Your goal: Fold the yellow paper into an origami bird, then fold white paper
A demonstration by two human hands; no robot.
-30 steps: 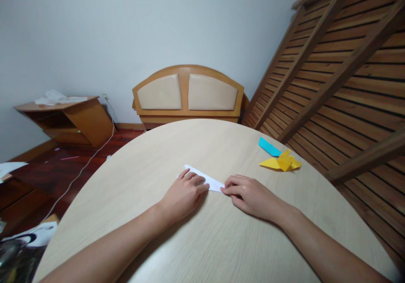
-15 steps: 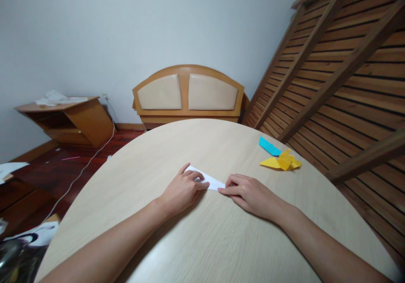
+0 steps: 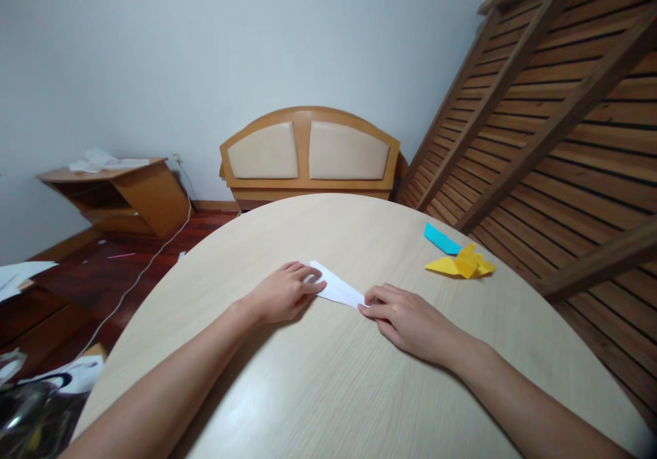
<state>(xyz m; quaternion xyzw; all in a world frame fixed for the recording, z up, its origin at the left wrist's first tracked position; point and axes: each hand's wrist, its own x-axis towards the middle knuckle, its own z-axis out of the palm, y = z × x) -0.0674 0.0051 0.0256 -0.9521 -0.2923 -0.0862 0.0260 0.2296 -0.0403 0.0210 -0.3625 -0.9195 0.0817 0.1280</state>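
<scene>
A narrow folded piece of white paper (image 3: 337, 290) lies on the pale round table (image 3: 328, 377), wide at its left end and tapering to the right. My left hand (image 3: 287, 291) is at the wide end, fingers and thumb closed on the paper's edge. At the narrow tip my right hand (image 3: 397, 314) pinches the paper between thumb and fingers, hiding the very end. Farther right on the table rest a folded yellow paper figure (image 3: 465, 263) and a folded blue paper strip (image 3: 441, 239), apart from both hands.
Past the table's far edge stands a wooden headboard (image 3: 304, 150) with cream panels. Wooden slats (image 3: 534, 137) lean along the right side. On the left are a low cabinet (image 3: 138, 199) with white papers on top and a cable (image 3: 138, 280) across the floor.
My left hand has slid left along the paper to its wide end, uncovering more of the white surface. My right hand stays at the tip. The view has shifted slightly.
</scene>
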